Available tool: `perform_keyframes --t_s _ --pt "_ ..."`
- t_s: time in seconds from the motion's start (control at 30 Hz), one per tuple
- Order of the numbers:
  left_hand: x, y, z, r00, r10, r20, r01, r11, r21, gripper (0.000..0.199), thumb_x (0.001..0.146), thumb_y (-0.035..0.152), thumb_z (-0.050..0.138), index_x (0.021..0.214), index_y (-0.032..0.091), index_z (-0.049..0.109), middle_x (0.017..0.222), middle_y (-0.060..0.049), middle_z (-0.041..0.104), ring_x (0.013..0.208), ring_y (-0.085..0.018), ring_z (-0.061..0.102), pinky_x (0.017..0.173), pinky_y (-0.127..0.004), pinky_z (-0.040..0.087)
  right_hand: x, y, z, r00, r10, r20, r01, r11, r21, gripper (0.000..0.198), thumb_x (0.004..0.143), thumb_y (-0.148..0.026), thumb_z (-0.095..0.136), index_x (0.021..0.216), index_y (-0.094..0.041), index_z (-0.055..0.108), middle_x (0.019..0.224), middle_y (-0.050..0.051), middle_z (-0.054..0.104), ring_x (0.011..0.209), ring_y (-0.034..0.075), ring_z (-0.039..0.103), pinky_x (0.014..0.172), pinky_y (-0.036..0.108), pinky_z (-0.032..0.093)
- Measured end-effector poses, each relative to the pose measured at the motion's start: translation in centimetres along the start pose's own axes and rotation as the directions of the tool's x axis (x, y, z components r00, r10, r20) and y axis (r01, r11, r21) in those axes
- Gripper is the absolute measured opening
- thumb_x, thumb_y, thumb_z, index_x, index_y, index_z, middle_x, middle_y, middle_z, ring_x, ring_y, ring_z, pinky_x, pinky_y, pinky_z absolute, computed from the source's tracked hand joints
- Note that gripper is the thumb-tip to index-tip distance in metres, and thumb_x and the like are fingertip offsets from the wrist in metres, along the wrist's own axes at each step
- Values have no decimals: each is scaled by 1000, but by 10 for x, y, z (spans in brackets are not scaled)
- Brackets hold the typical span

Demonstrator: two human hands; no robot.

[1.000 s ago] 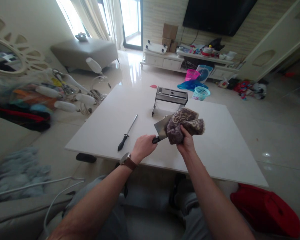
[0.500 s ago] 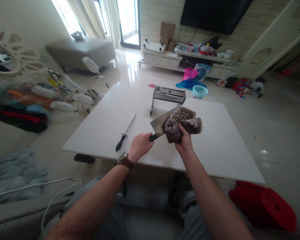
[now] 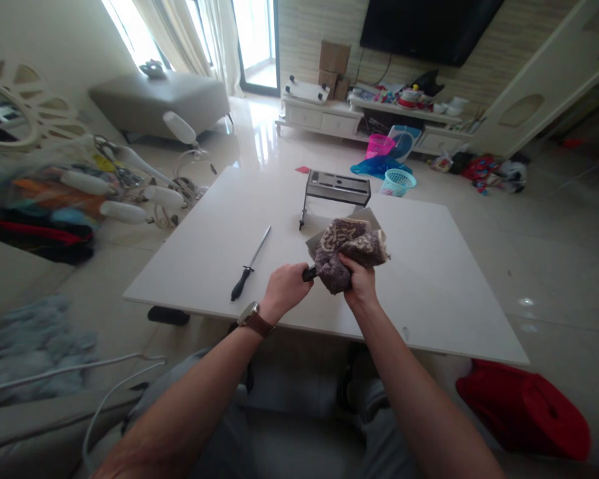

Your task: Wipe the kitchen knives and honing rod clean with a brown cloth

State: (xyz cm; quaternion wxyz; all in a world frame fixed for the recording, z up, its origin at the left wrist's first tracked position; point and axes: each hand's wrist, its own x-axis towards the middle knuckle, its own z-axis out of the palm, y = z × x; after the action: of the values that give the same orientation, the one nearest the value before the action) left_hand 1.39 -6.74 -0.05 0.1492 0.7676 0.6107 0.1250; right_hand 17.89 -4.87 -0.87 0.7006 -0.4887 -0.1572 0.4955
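Observation:
My left hand (image 3: 288, 289) is closed around the black handle of a cleaver (image 3: 371, 217), held above the white table. A brown patterned cloth (image 3: 347, 249) is bunched in my right hand (image 3: 360, 283) and lies against the blade, covering most of it. Only the blade's far corner and a bit of its left edge show past the cloth. To the left, a honing steel (image 3: 244, 271) with a black handle rests on the table. Beyond the cleaver stands a metal knife block (image 3: 337, 187).
The white table (image 3: 444, 293) spreads out before me. A red stool or bag (image 3: 524, 406) is by its near right corner. Past the far edge are a turquoise basket (image 3: 398, 181) and a pink basket (image 3: 380, 145). A lamp with white shades (image 3: 124, 211) is at the left.
My right hand has moved the cloth leftward along the blade towards the handle, so the blade's far end now shows and its near part is covered. My left hand has shifted slightly right.

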Motion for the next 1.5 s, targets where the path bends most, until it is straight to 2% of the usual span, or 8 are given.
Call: perform_keyframes --t_s 0.2,0.4,0.57,0.8,0.93,1.17,1.33,1.5 --pt "2 1 3 995 94 14 -94 995 -42 14 84 22 56 84 20 70 84 -11 74 84 -27 72 67 -32 43 3 -7 -3 999 -12 44 10 999 45 40 54 -18 90 91 -17 76 98 3 80 92 22 75 89 39 64" --pt "3 8 10 981 190 -47 -194 974 -114 16 84 18 57 84 17 73 91 -14 76 85 -28 73 70 -31 46 -16 11 7 993 45 113 -44 999 -15 49 46 -16 93 92 -15 77 99 5 80 91 22 74 90 38 62" --pt "2 5 15 981 185 -53 -190 974 -126 14 82 14 58 78 17 72 85 -13 76 82 -27 73 67 -30 43 -15 17 11 998 -57 -9 55 991 -123 51 39 -13 93 87 -11 77 96 7 80 88 25 74 88 42 61" --pt "4 -6 2 981 164 -103 -177 975 -132 10 86 20 60 85 18 69 87 -12 76 83 -26 73 64 -31 38 -8 2 3 993 -94 68 107 970 -221 48 40 -15 93 86 -11 78 92 6 81 83 24 73 81 40 62" --pt "5 -7 0 987 121 -109 -131 987 -91 8 83 18 60 79 19 67 79 -9 74 79 -25 72 64 -32 36 2 -10 -4 989 -146 20 147 979 -139 48 42 -14 93 87 -13 78 91 4 80 83 22 73 82 39 63" --pt "3 4 12 987 146 -72 -152 985 -83 14 84 18 56 83 18 70 86 -11 76 81 -26 73 65 -32 40 -11 8 7 994 53 100 -59 997 58 47 48 -13 91 93 -15 77 99 5 80 89 21 74 85 35 63" --pt "3 5 16 981 184 -62 -188 980 -70 15 83 18 56 83 18 71 87 -11 77 81 -27 73 66 -32 42 -16 16 11 997 78 5 -78 996 53 44 45 -8 90 86 -13 76 94 5 81 83 21 75 81 35 65" --pt "2 1 13 977 214 -27 -215 975 -59 14 82 20 57 86 19 70 81 -10 75 78 -25 72 64 -32 41 8 10 -5 993 76 -86 -69 994 83 41 48 -8 89 86 -12 74 89 4 80 77 21 75 75 35 67"
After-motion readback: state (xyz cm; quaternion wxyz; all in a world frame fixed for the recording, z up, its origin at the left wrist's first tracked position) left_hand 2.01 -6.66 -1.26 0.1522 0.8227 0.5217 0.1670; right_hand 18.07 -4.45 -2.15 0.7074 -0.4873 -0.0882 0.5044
